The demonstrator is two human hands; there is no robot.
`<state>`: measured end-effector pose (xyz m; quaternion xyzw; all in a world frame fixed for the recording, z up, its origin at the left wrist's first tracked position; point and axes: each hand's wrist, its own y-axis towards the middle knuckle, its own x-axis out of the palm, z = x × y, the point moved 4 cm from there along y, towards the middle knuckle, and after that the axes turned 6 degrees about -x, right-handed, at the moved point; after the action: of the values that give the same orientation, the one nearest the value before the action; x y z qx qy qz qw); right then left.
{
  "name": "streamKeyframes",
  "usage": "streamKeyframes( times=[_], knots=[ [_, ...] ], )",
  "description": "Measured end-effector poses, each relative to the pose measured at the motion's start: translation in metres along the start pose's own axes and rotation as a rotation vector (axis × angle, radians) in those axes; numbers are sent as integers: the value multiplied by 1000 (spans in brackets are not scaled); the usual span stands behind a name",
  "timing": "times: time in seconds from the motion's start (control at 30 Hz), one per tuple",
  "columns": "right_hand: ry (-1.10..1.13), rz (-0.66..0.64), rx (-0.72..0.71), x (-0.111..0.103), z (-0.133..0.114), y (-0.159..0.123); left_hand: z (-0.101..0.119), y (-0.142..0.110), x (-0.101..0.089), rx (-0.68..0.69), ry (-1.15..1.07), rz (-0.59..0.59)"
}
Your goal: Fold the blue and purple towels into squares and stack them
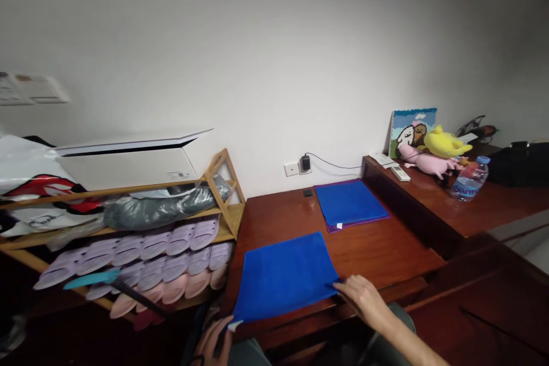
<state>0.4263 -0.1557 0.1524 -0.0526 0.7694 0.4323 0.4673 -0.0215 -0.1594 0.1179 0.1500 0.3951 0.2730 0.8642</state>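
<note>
A blue cloth (285, 277) lies spread flat near the front edge of the brown wooden desk (278, 211). At its near left corner, beside a small white tag, my left hand (213, 342) grips the edge between thumb and fingers. My right hand (360, 296) pinches the near right corner, which is slightly bunched. Farther back, a second blue cloth (352, 203) rests on a purple cloth (332, 228) that shows along its edges; a white tag sits at the front.
Left of the desk stands a wooden rack (231, 206) with slippers (175, 240), a wrapped grey bundle and a white box (128, 166). On the raised surface at right are a water bottle (469, 180), plush toys (446, 143), a remote (400, 173) and a picture. A charger (306, 162) is plugged into the wall.
</note>
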Motion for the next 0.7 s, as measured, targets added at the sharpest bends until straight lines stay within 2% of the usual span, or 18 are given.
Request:
streamKeyframes(
  times=[0.1, 0.2, 0.3, 0.37, 0.43, 0.53, 0.63, 0.7],
  knots=[
    [4, 101, -9, -51, 11, 30, 41, 32, -11, -74, -159, 14],
    [-6, 152, -16, -110, 20, 59, 99, 61, -24, -173, -321, 110],
    [-44, 227, 14, -170, 26, 79, 160, 84, -30, -164, -573, 205],
    [-61, 285, 47, -205, 28, 83, 191, 95, -27, -143, -708, 203],
    [-69, 327, 84, -231, 31, 81, 211, 104, -19, -121, -774, 117],
    [-62, 327, 140, -252, 38, 66, 224, 112, 2, -43, -759, -122],
    [-33, 246, 198, -253, 54, 44, 228, 117, 30, 31, -677, -368],
    [-14, 194, 236, -249, 72, 31, 233, 123, 51, 61, -599, -475]
  ],
)
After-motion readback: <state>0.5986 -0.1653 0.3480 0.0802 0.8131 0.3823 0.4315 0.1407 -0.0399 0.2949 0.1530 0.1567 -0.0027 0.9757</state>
